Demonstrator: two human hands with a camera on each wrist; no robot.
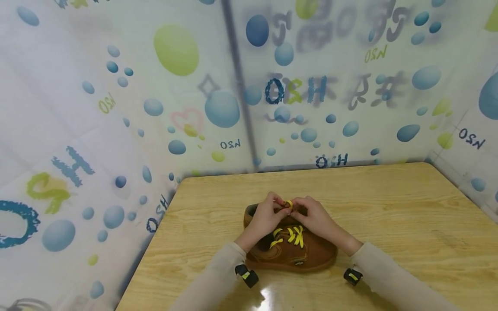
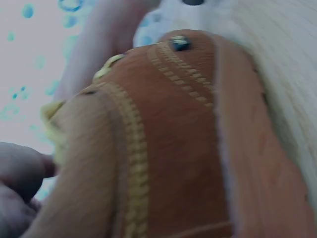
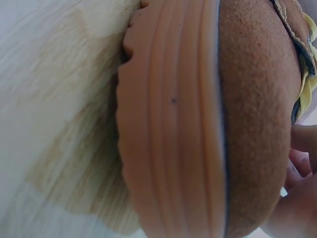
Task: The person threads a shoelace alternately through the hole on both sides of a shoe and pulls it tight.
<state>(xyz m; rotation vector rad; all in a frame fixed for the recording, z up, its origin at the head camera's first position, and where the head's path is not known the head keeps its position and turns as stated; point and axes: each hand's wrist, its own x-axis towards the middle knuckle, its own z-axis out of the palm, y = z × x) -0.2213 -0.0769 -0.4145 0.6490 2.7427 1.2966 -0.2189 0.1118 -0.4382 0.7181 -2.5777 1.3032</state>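
A brown shoe (image 1: 319,250) with yellow stitching stands on the table, its toe pointing right. Yellow laces (image 1: 297,235) run through its eyelets. Above the shoe's upper, my left hand (image 1: 266,218) and right hand (image 1: 316,218) meet, fingertips almost touching, and pinch a yellow shoelace (image 1: 288,203) that curves up between them. In the left wrist view, the shoe's side (image 2: 173,148) fills the middle and a few fingers (image 2: 20,168) show at the lower left. The right wrist view shows the sole (image 3: 173,124), with fingers (image 3: 299,183) partly hidden behind the toe.
The wooden table (image 1: 408,207) extends on both sides of the shoe. Behind it hangs a pale curtain (image 1: 350,108) printed with blue and green dots. Black wrist cameras (image 1: 247,275) are strapped at both cuffs, close to the shoe.
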